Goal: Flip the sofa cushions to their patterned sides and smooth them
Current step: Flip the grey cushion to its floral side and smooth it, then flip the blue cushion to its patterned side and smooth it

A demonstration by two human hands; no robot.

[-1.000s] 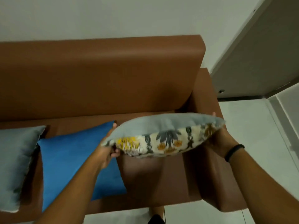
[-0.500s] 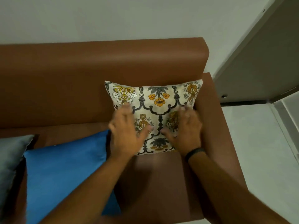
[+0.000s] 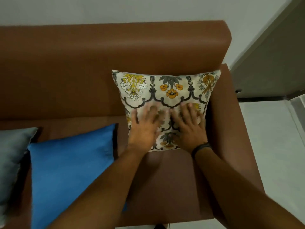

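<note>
A floral cushion [image 3: 166, 90], cream with orange, yellow and grey flowers, leans patterned side out against the backrest at the right end of the brown sofa [image 3: 102, 63]. My left hand [image 3: 145, 126] and my right hand [image 3: 189, 126] lie flat on its lower half, side by side, fingers spread and pointing toward the backrest. Neither hand grips anything. A plain blue cushion [image 3: 71, 164] lies on the seat to the left. A plain grey cushion [image 3: 11, 151] sits at the far left, partly cut off by the frame.
The sofa's right armrest [image 3: 231, 129] stands close beside the floral cushion. Pale floor tiles [image 3: 277, 146] lie to the right of the sofa. A grey door [image 3: 272, 60] stands at the upper right. A white wall runs behind the backrest.
One second ago both hands held the cushion in the air by its ends, grey side up. It now rests against the backrest, pattern out, and my flat hands have slid slightly across it.
</note>
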